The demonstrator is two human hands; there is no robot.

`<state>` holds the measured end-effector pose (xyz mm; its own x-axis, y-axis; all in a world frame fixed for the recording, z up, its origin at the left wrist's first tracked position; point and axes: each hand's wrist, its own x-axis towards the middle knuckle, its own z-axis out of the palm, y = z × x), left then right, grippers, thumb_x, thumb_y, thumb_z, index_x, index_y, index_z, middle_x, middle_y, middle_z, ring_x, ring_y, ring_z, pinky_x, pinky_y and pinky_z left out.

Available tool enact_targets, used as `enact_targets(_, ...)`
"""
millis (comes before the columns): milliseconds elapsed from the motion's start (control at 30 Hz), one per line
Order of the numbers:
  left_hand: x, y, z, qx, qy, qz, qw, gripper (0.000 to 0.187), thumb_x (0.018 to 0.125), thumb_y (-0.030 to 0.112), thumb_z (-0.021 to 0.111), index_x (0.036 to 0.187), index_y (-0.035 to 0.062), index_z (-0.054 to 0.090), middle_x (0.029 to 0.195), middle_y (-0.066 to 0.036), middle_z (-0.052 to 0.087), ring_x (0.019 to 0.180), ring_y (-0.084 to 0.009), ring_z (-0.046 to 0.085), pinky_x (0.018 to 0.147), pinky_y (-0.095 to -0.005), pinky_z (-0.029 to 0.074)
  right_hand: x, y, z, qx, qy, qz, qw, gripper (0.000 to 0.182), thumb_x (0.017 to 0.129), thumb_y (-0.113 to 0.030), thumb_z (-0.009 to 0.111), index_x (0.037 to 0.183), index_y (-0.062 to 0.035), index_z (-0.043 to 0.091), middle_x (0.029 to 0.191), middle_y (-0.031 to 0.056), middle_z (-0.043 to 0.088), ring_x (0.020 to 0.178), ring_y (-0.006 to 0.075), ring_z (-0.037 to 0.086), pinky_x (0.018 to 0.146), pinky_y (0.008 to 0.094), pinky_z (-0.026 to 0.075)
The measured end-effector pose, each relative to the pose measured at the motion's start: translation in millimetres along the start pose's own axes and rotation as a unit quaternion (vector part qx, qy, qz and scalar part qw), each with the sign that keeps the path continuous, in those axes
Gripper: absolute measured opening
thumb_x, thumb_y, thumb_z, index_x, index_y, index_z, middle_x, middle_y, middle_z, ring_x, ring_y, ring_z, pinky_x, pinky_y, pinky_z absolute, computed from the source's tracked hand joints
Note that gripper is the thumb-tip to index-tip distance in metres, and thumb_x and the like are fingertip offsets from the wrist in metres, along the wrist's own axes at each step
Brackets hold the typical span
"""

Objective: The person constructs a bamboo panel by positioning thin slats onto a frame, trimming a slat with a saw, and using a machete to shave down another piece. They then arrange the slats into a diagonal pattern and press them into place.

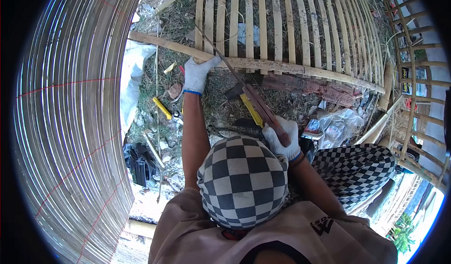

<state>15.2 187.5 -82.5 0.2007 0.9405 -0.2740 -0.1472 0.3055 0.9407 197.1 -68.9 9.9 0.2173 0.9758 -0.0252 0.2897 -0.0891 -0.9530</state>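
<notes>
My left hand (196, 76), in a white glove with a blue cuff, grips a flat bamboo rail (162, 42) at the near edge of a slatted bamboo panel (277, 24). In my right hand (285, 137), also gloved, is the brown wooden handle of a long, narrow-bladed tool (257, 99). Its thin dark blade slants up and left across the rail, just right of my left thumb. Whether the blade is a knife or a saw I cannot tell. On the ground beside the handle lies a yellow-handled hammer (251, 110) with a dark head.
A yellow tool handle (162, 108) lies on the littered ground at left. Reddish wood pieces (314, 89) rest under the panel's near edge, with plastic bags (336, 127) to the right. A tall bamboo-slat screen (75, 99) stands along the left. Bamboo framework (413, 62) rises at right.
</notes>
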Motion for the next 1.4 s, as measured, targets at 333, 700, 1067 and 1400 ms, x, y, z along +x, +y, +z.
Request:
enact_targets(333, 3.4, -11.9, -0.9, -0.027, -0.005, 0.01, 1.0, 0.034, 0.082, 0.013, 0.089, 0.109, -0.0015, 0.074, 0.1, -0.005, 0.076, 0.083, -0.011, 0.068, 0.074, -0.0278, 0.055, 5.9, -42.9, -32.6, -0.126, -0.05, -0.05, 0.989, 0.04, 0.094, -0.036, 0.079, 0.081, -0.0019, 0.064, 0.065, 0.0141, 0.056, 0.054, 0.0318, 0.054, 0.054, 0.0379, 0.046)
enact_targets(700, -20.0, 30.3, 9.6, 0.107, 0.039, 0.029, 0.993, 0.055, 0.081, 0.018, 0.092, 0.123, -0.0055, 0.067, 0.109, -0.01, 0.076, 0.097, -0.0153, 0.072, 0.091, -0.031, 0.056, -5.8, -75.8, -49.6, -0.091, 0.108, -0.021, 0.99, 0.044, 0.098, -0.042, 0.07, 0.085, -0.0009, 0.064, 0.069, 0.0082, 0.059, 0.06, 0.0197, 0.06, 0.057, 0.0344, 0.048)
enact_targets(1067, -47.2, 80.2, 2.9, 0.324, 0.363, 0.14, 0.863, 0.085, 0.084, 0.039, 0.088, 0.142, -0.0105, 0.051, 0.136, -0.027, 0.058, 0.12, -0.0402, 0.063, 0.103, -0.049, 0.052, -6.1, -58.4, -39.1, -0.032, 0.158, -0.008, 0.987, 0.034, 0.096, -0.033, 0.074, 0.088, -0.0008, 0.064, 0.067, 0.0079, 0.058, 0.059, 0.0165, 0.057, 0.057, 0.0335, 0.048)
enact_targets(1400, -22.7, 32.3, 26.2, 0.218, 0.252, 0.052, 0.941, 0.106, 0.08, 0.033, 0.092, 0.155, -0.0135, 0.033, 0.147, -0.03, 0.052, 0.128, -0.0394, 0.059, 0.106, -0.0425, 0.052, -19.0, -66.6, -17.0, 0.06, 0.088, 0.029, 0.994, 0.029, 0.095, -0.027, 0.077, 0.088, -0.0016, 0.065, 0.067, 0.0107, 0.057, 0.058, 0.0234, 0.058, 0.057, 0.0364, 0.048)
